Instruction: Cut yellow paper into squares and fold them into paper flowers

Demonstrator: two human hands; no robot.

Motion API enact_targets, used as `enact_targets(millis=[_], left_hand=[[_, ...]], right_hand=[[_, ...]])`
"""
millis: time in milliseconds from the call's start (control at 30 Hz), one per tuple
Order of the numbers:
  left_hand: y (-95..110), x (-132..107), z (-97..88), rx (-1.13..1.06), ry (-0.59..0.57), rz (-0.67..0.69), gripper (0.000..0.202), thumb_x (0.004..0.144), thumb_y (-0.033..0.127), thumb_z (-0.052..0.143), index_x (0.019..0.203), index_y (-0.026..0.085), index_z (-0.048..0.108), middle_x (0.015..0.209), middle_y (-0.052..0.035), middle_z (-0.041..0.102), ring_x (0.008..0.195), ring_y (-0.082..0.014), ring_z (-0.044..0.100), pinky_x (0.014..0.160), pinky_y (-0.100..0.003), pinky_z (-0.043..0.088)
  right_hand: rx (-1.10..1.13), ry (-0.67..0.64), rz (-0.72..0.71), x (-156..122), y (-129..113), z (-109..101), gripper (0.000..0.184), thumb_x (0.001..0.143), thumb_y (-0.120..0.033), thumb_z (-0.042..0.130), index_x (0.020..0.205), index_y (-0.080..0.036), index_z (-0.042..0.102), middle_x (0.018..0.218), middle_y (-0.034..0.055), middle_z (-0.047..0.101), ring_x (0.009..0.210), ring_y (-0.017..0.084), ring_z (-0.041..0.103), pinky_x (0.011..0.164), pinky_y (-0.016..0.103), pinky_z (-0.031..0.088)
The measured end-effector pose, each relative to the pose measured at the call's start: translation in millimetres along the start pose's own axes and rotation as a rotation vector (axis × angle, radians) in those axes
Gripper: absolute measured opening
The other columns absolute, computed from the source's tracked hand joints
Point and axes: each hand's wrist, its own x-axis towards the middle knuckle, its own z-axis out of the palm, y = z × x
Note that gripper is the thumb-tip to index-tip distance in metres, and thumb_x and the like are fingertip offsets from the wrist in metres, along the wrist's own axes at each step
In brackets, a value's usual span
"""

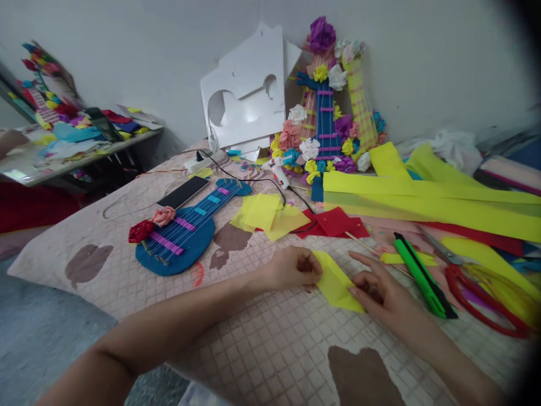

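Note:
Between my hands, just above the quilted tablecloth, is a piece of yellow crepe paper (336, 285). My left hand (291, 269) pinches its upper left edge, fingers curled. On the right side of the sheet, my right hand (378, 287) holds its edge between thumb and bent fingers, with the index finger stretched out. Beyond them lie loose yellow paper squares (266, 211) and red paper pieces (338, 221). A green utility knife (422, 276) and red-handled scissors (486, 304) rest right of my right hand.
A blue paper guitar (181, 242) with paper roses lies at left beside a black phone (183, 192). A glue gun (276, 171) stands behind, its cord trailing forward. Flower-covered guitars (325, 118) and a white cutout board (249, 84) lean on the wall. Yellow strips (431, 206) spread right.

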Motion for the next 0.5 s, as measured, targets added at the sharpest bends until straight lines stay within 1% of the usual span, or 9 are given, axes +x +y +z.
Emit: enact_targets(millis=[67,167,200,233,300,333,367,433,500], left_hand=[[5,-4,-2.9,0.039,-0.063,-0.024,0.017,0.064,0.011,0.068,0.075,0.012,0.055,0.058,0.0041,0.057,0.052,-0.0051,0.056,0.053,-0.017,0.045],[15,-10,-8.7,0.129,-0.145,-0.085,0.026,0.060,0.009,0.070,0.079,0.012,0.053,0.066,0.0017,0.061,0.060,-0.0078,0.059,0.059,-0.020,0.047],[19,-12,-10.7,0.188,-0.162,-0.096,0.027,0.060,0.010,0.070,0.080,0.013,0.052,0.069,0.0007,0.061,0.062,-0.0092,0.060,0.060,-0.022,0.048],[23,-14,-12.6,0.284,-0.145,-0.072,0.026,0.061,0.010,0.068,0.081,0.013,0.051,0.069,0.0005,0.061,0.062,-0.0099,0.060,0.059,-0.022,0.048],[31,-16,-15.7,0.570,-0.039,0.072,0.020,0.064,0.009,0.063,0.080,0.014,0.052,0.070,0.0007,0.059,0.063,-0.0100,0.057,0.059,-0.022,0.047],[33,-17,-16.7,0.720,0.009,0.168,0.019,0.064,0.008,0.060,0.080,0.014,0.053,0.073,-0.0001,0.058,0.066,-0.0107,0.056,0.062,-0.023,0.046],[35,-17,-17.4,0.856,0.031,0.266,0.019,0.065,0.007,0.058,0.081,0.015,0.054,0.078,-0.0014,0.058,0.071,-0.0120,0.056,0.066,-0.024,0.046],[36,-16,-17.5,1.056,-0.004,0.433,0.021,0.066,0.007,0.057,0.085,0.015,0.056,0.092,-0.0051,0.058,0.086,-0.0157,0.055,0.077,-0.028,0.046],[34,-14,-16.5,1.172,-0.076,0.556,0.021,0.072,0.009,0.055,0.091,0.015,0.057,0.102,-0.0075,0.056,0.097,-0.0181,0.052,0.086,-0.031,0.042]], right_hand=[[-0.047,0.001,0.000,1,1,-5,0.043,0.083,-0.035,0.052,0.124,-0.024,0.044,0.073,-0.0002,0.059,0.062,0.016,0.058,0.057,0.029,0.049],[-0.146,-0.058,-0.010,4,5,-11,0.035,0.083,-0.033,0.051,0.117,-0.026,0.053,0.081,0.0016,0.063,0.071,0.018,0.062,0.064,0.032,0.052],[-0.168,-0.082,-0.018,4,7,-13,0.033,0.084,-0.033,0.050,0.116,-0.026,0.054,0.084,0.0022,0.064,0.074,0.019,0.063,0.067,0.034,0.053],[-0.182,-0.109,-0.026,5,8,-14,0.032,0.084,-0.032,0.050,0.116,-0.026,0.055,0.087,0.0030,0.066,0.078,0.019,0.064,0.070,0.035,0.053],[-0.192,-0.149,-0.047,6,9,-17,0.032,0.086,-0.032,0.048,0.116,-0.025,0.056,0.097,0.0051,0.067,0.086,0.021,0.065,0.076,0.038,0.053],[-0.195,-0.163,-0.063,7,9,-18,0.032,0.087,-0.032,0.048,0.116,-0.025,0.056,0.102,0.0062,0.067,0.091,0.022,0.064,0.079,0.039,0.052],[-0.201,-0.180,-0.078,7,7,-20,0.032,0.087,-0.032,0.047,0.116,-0.024,0.057,0.107,0.0070,0.066,0.096,0.022,0.063,0.083,0.040,0.051],[-0.216,-0.220,-0.110,9,4,-22,0.030,0.088,-0.032,0.046,0.114,-0.024,0.058,0.112,0.0074,0.065,0.102,0.023,0.061,0.087,0.042,0.048],[-0.232,-0.256,-0.139,11,0,-23,0.029,0.089,-0.031,0.044,0.112,-0.025,0.060,0.111,0.0065,0.066,0.100,0.023,0.061,0.086,0.041,0.049]])
